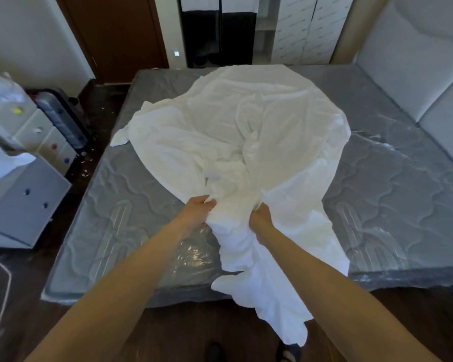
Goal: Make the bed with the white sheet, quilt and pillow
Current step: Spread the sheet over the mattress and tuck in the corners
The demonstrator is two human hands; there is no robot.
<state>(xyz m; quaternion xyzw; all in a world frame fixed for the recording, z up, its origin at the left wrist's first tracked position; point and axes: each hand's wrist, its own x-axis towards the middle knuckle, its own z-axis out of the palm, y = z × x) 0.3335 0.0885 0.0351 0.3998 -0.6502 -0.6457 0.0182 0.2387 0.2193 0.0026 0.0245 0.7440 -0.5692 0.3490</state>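
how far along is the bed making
Early. Done: the white sheet is on the grey mattress, though crumpled. In hand: the left hand and right hand grip its bunched near end. Left: spreading it flat, then quilt and pillow.

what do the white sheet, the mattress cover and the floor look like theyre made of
White sheet: thin matte woven cloth, probably cotton or a blend; it creases softly and bunches where both hands grip it.
Mattress: grey quilted fabric with wavy stitching, under clear glossy plastic film that wrinkles and glints.
Floor: dark brown boards with a faint sheen, wood or laminate; I cannot tell which.
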